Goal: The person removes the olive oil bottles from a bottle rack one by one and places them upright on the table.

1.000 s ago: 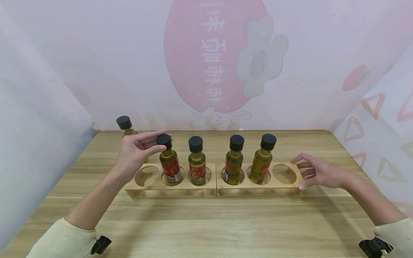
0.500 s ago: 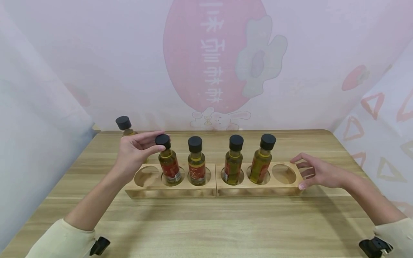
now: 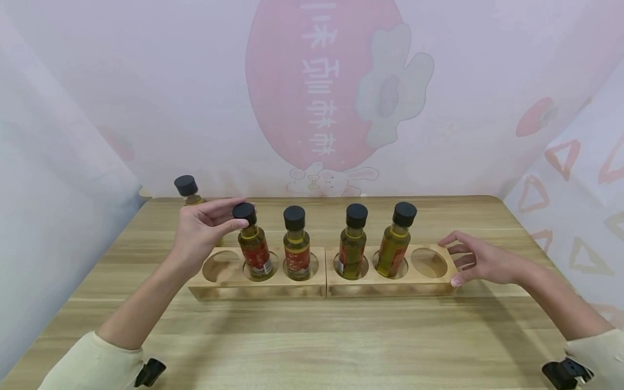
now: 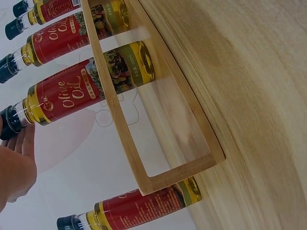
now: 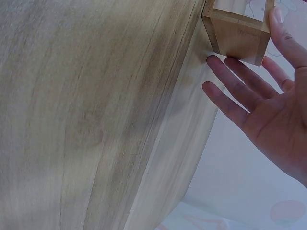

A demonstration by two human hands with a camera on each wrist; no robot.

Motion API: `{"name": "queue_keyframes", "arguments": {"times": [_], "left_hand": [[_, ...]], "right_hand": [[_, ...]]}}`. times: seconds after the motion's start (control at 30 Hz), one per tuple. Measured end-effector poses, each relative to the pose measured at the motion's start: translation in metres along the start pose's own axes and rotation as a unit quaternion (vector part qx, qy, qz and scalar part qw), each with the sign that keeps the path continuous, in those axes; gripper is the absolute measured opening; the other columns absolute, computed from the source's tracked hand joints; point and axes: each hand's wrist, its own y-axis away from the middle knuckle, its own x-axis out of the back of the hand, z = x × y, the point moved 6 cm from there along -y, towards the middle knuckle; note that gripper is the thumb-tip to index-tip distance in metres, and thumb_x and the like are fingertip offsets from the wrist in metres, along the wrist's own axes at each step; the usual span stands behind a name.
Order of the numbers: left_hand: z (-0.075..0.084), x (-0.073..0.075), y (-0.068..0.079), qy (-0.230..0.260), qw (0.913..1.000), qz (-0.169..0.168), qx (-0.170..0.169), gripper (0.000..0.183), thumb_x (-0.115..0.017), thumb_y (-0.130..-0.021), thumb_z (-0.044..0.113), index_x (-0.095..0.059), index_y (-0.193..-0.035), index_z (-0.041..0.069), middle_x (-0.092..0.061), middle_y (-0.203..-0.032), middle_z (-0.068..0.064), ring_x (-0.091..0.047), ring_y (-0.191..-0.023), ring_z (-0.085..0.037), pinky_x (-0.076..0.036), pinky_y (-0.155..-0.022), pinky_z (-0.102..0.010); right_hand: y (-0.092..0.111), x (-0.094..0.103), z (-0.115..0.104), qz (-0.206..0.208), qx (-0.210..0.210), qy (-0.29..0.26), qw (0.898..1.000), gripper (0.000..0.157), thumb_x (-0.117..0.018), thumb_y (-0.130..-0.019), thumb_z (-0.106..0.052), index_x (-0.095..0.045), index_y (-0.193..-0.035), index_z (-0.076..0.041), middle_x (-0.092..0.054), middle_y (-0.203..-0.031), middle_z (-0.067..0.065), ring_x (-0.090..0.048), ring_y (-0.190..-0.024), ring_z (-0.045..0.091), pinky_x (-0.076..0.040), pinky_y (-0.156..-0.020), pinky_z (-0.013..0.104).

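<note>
At the rack's (image 3: pixel 258 284) left end, my left hand (image 3: pixel 202 230) fingers pinch the slick, heavy glass oil bottle's (image 3: pixel 253 250) cap (image 3: pixel 244 212); right hand (image 3: pixel 480 261) rests open.

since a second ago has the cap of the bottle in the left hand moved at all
Yes, slightly. The cap pinched by the left hand has shifted left and a little up, widening its gap from the neighbouring bottle, while the rack stays put.

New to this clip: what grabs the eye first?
A row of four olive oil bottles with black caps stands in two wooden racks set end to end at mid-table; the outermost hole at each end is empty. The left hand pinches the cap of the leftmost racked bottle, and the right hand rests open against the right rack's end. A fifth bottle stands alone at the far left corner.
</note>
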Motion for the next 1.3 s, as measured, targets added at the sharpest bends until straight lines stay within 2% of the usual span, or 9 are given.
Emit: {"name": "queue_keyframes", "arguments": {"times": [0.2, 0.33, 0.4, 0.6, 0.93, 1.3], "left_hand": [[0.001, 0.001, 0.0, -0.002, 1.0, 0.004, 0.001, 0.037, -0.076, -0.089, -0.01, -0.078, -0.12, 0.009, -0.079, -0.104, 0.007, -0.076, -0.098, -0.008, -0.058, -0.091, -0.021], [0.002, 0.001, -0.001, -0.01, 0.9999, 0.01, 0.001, 0.038, -0.077, -0.089, -0.009, -0.072, -0.126, -0.003, -0.079, -0.104, 0.007, -0.076, -0.098, -0.007, -0.058, -0.09, -0.02], [0.003, 0.001, -0.001, -0.014, 0.9998, 0.013, 0.002, 0.038, -0.077, -0.089, -0.009, -0.071, -0.126, -0.005, -0.079, -0.103, 0.008, -0.075, -0.098, -0.006, -0.058, -0.09, -0.019], [0.007, 0.002, -0.003, -0.028, 0.9991, 0.03, 0.009, 0.034, -0.078, -0.089, -0.007, -0.079, -0.118, 0.011, -0.079, -0.101, 0.009, -0.076, -0.096, -0.005, -0.058, -0.088, -0.017], [0.011, 0.003, -0.005, -0.029, 0.9986, 0.042, 0.012, 0.033, -0.077, -0.09, -0.006, -0.078, -0.121, 0.008, -0.079, -0.101, 0.01, -0.075, -0.095, -0.004, -0.057, -0.09, -0.017], [0.021, 0.001, -0.01, -0.015, 0.9987, 0.048, 0.009, 0.033, -0.077, -0.09, -0.007, -0.081, -0.115, 0.016, -0.08, -0.1, 0.008, -0.076, -0.095, -0.006, -0.057, -0.091, -0.018]], "right_hand": [[0.0, 0.0, 0.001, -0.003, -0.002, -0.006, 1.0, 0.071, -0.083, -0.087, -0.005, -0.036, -0.138, 0.011, -0.039, -0.146, 0.044, -0.056, -0.122, 0.057, -0.059, -0.091, 0.04], [0.0, 0.0, 0.001, -0.003, -0.002, -0.006, 1.0, 0.072, -0.083, -0.087, -0.005, -0.036, -0.139, 0.01, -0.039, -0.146, 0.044, -0.056, -0.123, 0.057, -0.059, -0.092, 0.04], [0.0, 0.0, 0.001, -0.003, -0.003, -0.006, 1.0, 0.072, -0.083, -0.087, -0.005, -0.036, -0.139, 0.01, -0.039, -0.146, 0.044, -0.055, -0.123, 0.057, -0.059, -0.092, 0.041], [0.0, 0.0, 0.001, -0.002, -0.007, 0.001, 1.0, 0.072, -0.084, -0.087, -0.007, -0.037, -0.139, 0.009, -0.039, -0.147, 0.044, -0.055, -0.124, 0.058, -0.059, -0.092, 0.042], [0.0, -0.001, 0.0, -0.003, -0.001, 0.001, 1.0, 0.071, -0.083, -0.087, -0.006, -0.037, -0.139, 0.01, -0.038, -0.147, 0.044, -0.054, -0.124, 0.059, -0.059, -0.093, 0.043], [0.0, 0.0, -0.001, 0.001, 0.009, 0.007, 1.0, 0.071, -0.084, -0.087, -0.005, -0.037, -0.138, 0.011, -0.04, -0.145, 0.044, -0.055, -0.123, 0.058, -0.058, -0.093, 0.043]]}}
